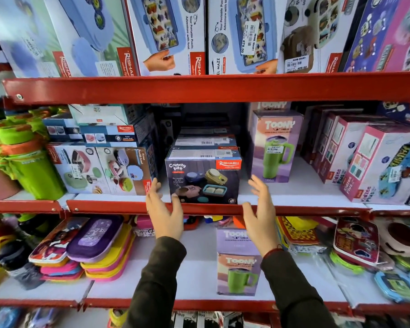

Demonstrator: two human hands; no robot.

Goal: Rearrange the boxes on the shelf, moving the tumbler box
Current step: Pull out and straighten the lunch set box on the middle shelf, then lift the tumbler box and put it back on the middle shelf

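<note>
A purple Toony tumbler box (276,145) with a green tumbler pictured stands upright on the middle shelf (294,185), right of centre. To its left sits a dark Crunchy Bite box (202,178) at the shelf's front edge, with similar boxes stacked behind it. My left hand (163,214) is open at that box's lower left corner, thumb near its front face. At its lower right, my right hand (260,214) is open too, fingers spread just below the tumbler box, holding nothing. Another Toony tumbler box (237,261) stands on the lower shelf between my forearms.
Lunch box cartons (100,169) are stacked left of the dark box, green bottles (29,166) further left. Pink Kidzee boxes (376,166) fill the right side. A red shelf rail (199,88) runs overhead. Pouches (90,245) lie on the lower shelf.
</note>
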